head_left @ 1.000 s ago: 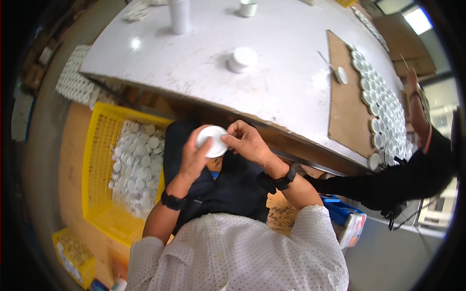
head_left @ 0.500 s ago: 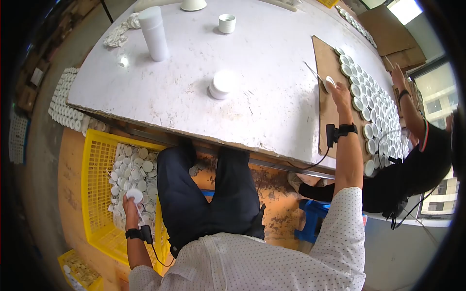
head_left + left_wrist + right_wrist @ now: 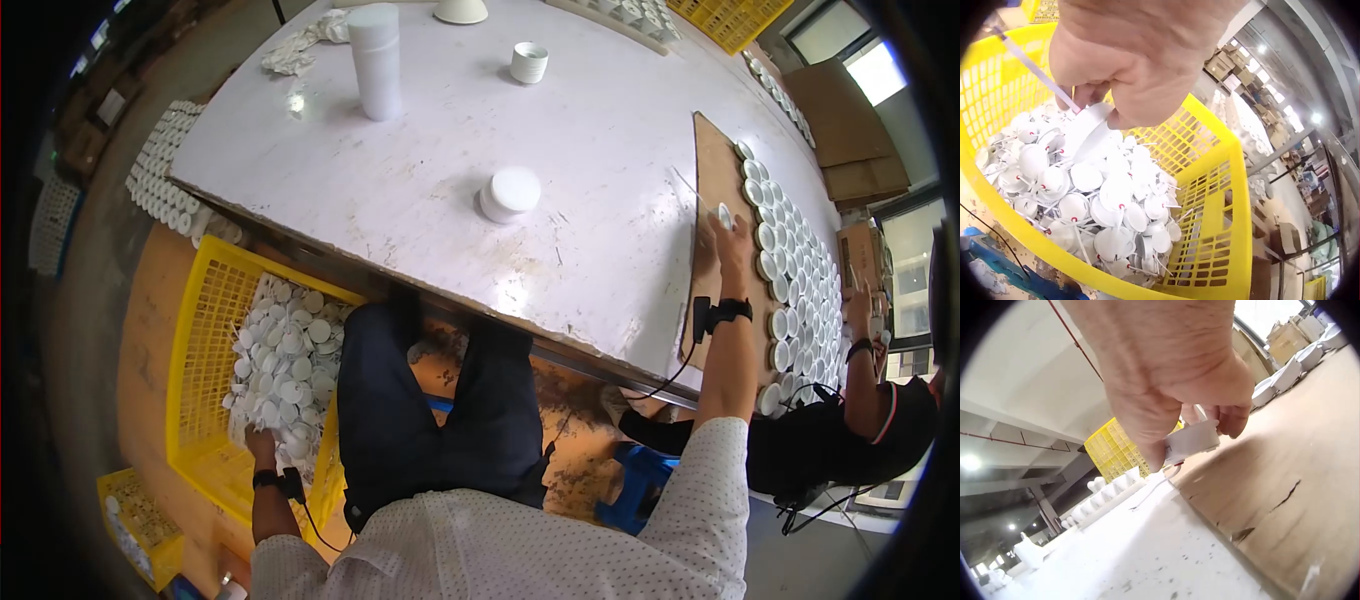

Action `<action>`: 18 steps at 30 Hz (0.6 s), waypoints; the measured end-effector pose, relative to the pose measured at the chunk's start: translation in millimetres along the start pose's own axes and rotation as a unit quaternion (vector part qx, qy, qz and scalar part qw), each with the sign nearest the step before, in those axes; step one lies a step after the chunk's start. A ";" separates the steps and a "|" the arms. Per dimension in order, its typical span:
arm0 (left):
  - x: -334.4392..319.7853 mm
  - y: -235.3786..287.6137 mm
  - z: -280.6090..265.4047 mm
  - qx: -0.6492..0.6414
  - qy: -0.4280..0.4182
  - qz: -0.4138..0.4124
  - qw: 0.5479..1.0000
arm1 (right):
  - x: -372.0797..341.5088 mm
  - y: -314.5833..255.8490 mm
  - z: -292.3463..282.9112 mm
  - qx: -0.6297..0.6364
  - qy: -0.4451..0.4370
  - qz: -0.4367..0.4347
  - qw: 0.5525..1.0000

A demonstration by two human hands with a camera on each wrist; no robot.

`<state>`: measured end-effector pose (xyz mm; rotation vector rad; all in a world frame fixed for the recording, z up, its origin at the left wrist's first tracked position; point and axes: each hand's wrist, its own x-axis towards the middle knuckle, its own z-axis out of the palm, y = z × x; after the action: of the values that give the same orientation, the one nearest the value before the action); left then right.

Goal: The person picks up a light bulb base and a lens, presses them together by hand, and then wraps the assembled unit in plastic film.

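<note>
My left hand [image 3: 262,445] is down in the yellow basket [image 3: 185,380] at the lower left. In the left wrist view its thumb and fingers pinch a white disc [image 3: 1089,139] with a thin white strip. Beneath it are heaped many similar discs [image 3: 1116,244], with strips and red spots. My right hand [image 3: 733,250] reaches out to the near edge of the cardboard sheet [image 3: 705,285]. It grips a shallow white round piece [image 3: 1192,441] by its rim, close over the sheet; a thin white lead with a red spot hangs from that piece.
Rows of white round pieces [image 3: 790,300] cover the cardboard's right side. On the white table [image 3: 420,210] stand a short stack of discs [image 3: 512,192], a small white cup [image 3: 529,63] and a tall white cylinder [image 3: 376,75]. Another person [image 3: 850,430] works at the right.
Both hands were together over my lap around a white disc. They have parted: the left went down into the basket with a disc, the right out to the round piece on the cardboard.
</note>
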<state>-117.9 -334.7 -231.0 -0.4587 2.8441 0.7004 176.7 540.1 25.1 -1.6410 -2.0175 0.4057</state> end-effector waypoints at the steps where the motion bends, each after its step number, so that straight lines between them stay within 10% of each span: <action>1: 15.9 -5.2 14.5 -0.110 -0.044 0.010 0.993 | -13.7 -11.8 -7.1 0.044 0.034 -0.029 0.998; 8: -133.7 307.1 -51.3 -0.378 -0.330 0.188 0.844 | -148.9 -94.9 -24.7 0.189 -0.011 -0.359 0.914; 10: -167.3 347.7 -55.0 -0.413 -0.424 0.347 0.728 | -203.8 -133.1 -34.6 0.209 -0.112 -0.407 0.882; 14: -220.8 403.6 -67.3 -0.322 -0.496 0.435 0.679 | -271.6 -164.8 -25.6 0.259 -0.261 -0.479 0.797; 18: -238.4 403.1 -53.7 -0.408 -0.645 0.304 0.571 | -305.1 -182.8 -17.6 0.219 -0.322 -0.546 0.742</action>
<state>-35.2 39.2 43.8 0.7587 1.0487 1.5503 80.9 201.0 76.6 0.1728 -2.6493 0.9417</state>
